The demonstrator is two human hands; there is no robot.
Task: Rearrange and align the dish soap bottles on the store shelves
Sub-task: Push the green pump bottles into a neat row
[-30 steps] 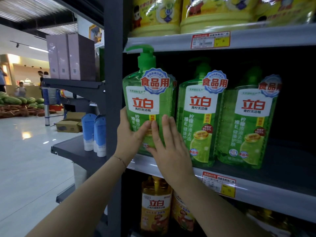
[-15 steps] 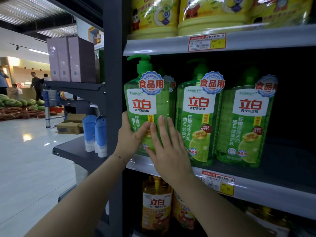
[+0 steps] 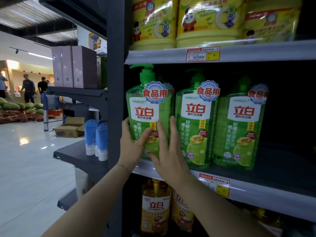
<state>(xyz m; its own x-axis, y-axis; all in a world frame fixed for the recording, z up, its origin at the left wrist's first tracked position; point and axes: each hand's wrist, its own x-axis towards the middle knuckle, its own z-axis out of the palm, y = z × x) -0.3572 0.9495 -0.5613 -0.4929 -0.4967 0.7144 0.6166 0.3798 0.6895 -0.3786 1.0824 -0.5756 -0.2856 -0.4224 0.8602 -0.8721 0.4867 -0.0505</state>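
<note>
Three green pump bottles of dish soap stand in a row on the middle shelf (image 3: pixel 266 189). My left hand (image 3: pixel 132 144) wraps the lower left side of the leftmost green bottle (image 3: pixel 147 106), thumb across its front. My right hand (image 3: pixel 168 156) lies flat on that bottle's lower front, fingers spread and reaching the gap to the middle green bottle (image 3: pixel 196 120). The right green bottle (image 3: pixel 239 124) stands untouched. Another green bottle shows partly behind the leftmost one.
Yellow soap jugs (image 3: pixel 210 21) fill the shelf above. Amber bottles (image 3: pixel 155 207) stand on the shelf below. A dark upright post (image 3: pixel 114 100) borders the bay on the left. Blue tubes (image 3: pixel 100 141) sit on a side shelf. People and watermelons are far left.
The leftmost green bottle has been set lower and further back, closer in line with its neighbours. Both hands stayed on it, and the camera shifted slightly.
</note>
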